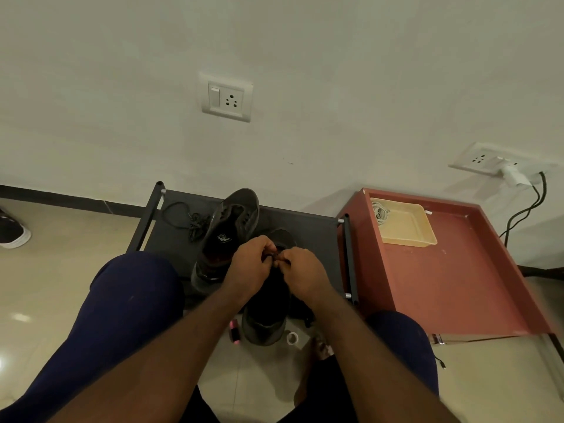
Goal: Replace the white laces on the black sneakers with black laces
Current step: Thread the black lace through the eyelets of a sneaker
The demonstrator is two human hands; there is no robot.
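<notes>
Both grips are closed small and tight. The left hand (250, 264) and the right hand (302, 270) meet fingertip to fingertip over the eyelet area of the near sneaker (265, 319), each pinching what looks like the black lace (275, 255). The lace is too dark against the shoe to follow its run. I'd judge it light, limp and a bit slippery, so it is best held right at the stiff tip for feeding and close to the eyelet for pulling snug. The sneaker itself looks light with a soft upper that would fold under pressure, so bracing it by the sole or heel seems wise. It sits with its toe toward the person, on the front edge of the dark rack (305, 221). Just beside it on the left, the second sneaker (227, 227) lies tipped on its side, no lace visible on it. A spare black lace (195, 222) is bunched loose on the rack beyond that. Well apart to the right, the white laces (380, 212) are coiled in a tray (409, 230) on the red tabletop (457, 279).
</notes>
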